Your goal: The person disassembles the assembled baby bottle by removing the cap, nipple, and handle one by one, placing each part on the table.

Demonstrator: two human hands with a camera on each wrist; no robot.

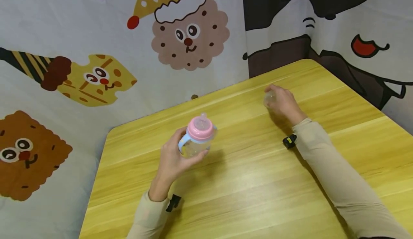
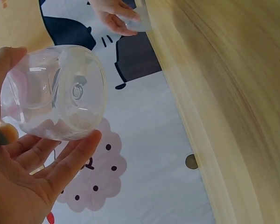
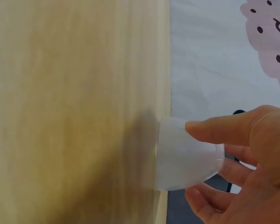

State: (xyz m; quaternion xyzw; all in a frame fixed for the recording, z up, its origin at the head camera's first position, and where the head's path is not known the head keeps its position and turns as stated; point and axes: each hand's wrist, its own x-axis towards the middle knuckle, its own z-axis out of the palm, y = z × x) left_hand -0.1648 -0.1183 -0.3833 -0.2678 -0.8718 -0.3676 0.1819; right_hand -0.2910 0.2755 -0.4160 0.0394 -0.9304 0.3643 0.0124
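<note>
My left hand (image 1: 174, 156) grips a clear baby bottle (image 1: 196, 146) above the table, fingers and thumb round its body. The bottle has a pink collar (image 1: 200, 128), a teat on top and light blue side handles. In the left wrist view its clear round base (image 2: 79, 93) faces the camera. Toward the far right part of the table, my right hand (image 1: 284, 101) holds a translucent, dome-shaped bottle cap (image 3: 189, 156) between thumb and fingers. The cap's wide rim is down, right at the tabletop.
The yellow wood-grain table (image 1: 258, 181) fills the space before me, its far edge against a white cloth backdrop (image 1: 122, 17) with cartoon biscuits. A black strap piece (image 1: 289, 141) sits at the right wrist, another (image 1: 173, 203) at the left.
</note>
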